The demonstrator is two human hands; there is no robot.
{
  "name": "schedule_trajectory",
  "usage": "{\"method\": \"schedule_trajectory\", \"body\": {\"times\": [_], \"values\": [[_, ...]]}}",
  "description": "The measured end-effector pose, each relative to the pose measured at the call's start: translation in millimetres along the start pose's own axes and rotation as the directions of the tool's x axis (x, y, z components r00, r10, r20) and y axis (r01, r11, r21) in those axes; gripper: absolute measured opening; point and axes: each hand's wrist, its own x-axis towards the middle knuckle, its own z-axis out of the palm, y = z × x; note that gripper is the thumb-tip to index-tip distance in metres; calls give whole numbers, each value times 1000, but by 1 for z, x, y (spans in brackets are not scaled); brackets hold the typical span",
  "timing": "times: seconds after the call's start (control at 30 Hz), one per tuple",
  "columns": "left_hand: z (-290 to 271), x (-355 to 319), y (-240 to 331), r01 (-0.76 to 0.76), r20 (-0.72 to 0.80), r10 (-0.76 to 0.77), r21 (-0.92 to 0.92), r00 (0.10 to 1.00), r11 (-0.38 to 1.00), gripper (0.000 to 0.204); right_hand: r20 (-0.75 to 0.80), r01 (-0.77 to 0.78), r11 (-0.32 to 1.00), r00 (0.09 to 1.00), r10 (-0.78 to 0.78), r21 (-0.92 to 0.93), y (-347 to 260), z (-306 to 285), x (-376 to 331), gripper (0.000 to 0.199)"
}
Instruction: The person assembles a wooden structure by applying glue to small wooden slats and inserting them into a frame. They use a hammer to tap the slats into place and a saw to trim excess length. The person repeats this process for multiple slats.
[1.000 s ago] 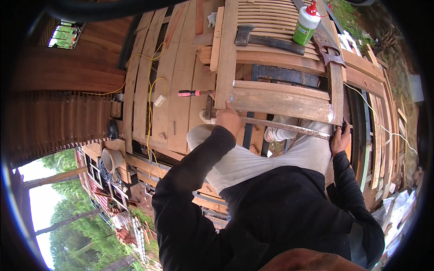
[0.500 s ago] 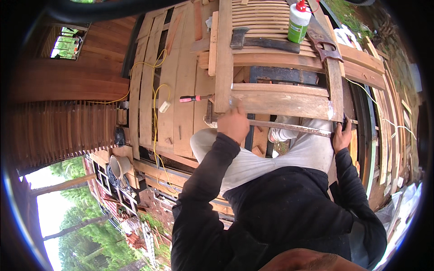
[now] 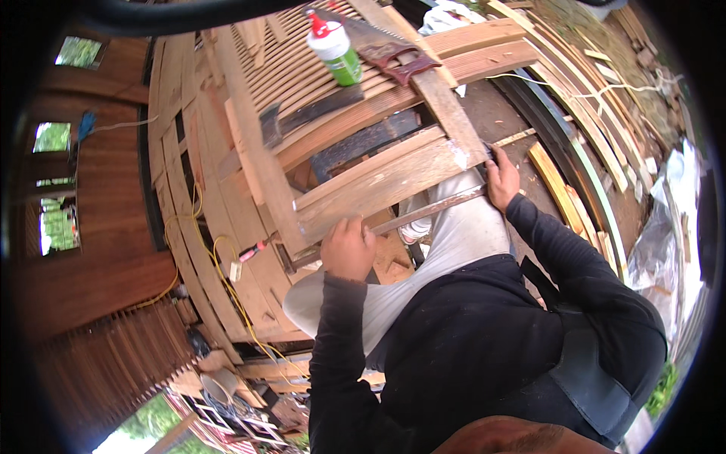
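A bar clamp (image 3: 431,211) with a rusty metal bar and a pink-and-black handle (image 3: 254,250) spans the near end of a slatted wooden frame (image 3: 393,181). My left hand (image 3: 348,248) is closed at the left part of the bar, knuckles up, by the frame's near left corner; its fingertips are partly hidden. At the right corner, my right hand (image 3: 502,181) grips the clamp's dark end against the frame's side rail. Whitish smears (image 3: 460,155) show at the joint there. The frame's near end lies above my knees.
On the slats stand a white-and-green glue bottle (image 3: 335,53) with a red cap, a hatchet (image 3: 302,115) and a handsaw (image 3: 393,57). A yellow cord (image 3: 227,284) crosses the deck boards at left. Loose planks (image 3: 563,185) and clear plastic sheeting (image 3: 658,250) lie at right.
The view has turned, so the frame now slants across it. My left hand remains near the left corner, and my right hand remains at the clamp's right end.
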Motion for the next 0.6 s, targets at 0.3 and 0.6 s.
{"method": "schedule_trajectory", "body": {"times": [0.3, 0.6], "values": [[70, 57, 37, -130, -54, 130, 16, 990, 991, 86, 26, -15, 1000, 1000, 14, 8, 0, 1, -6, 47], [65, 37, 32, -203, 11, 203, 29, 979, 979, 77, -24, 21, 998, 1000, -19, 57, 4, 0, -7, 51]]}}
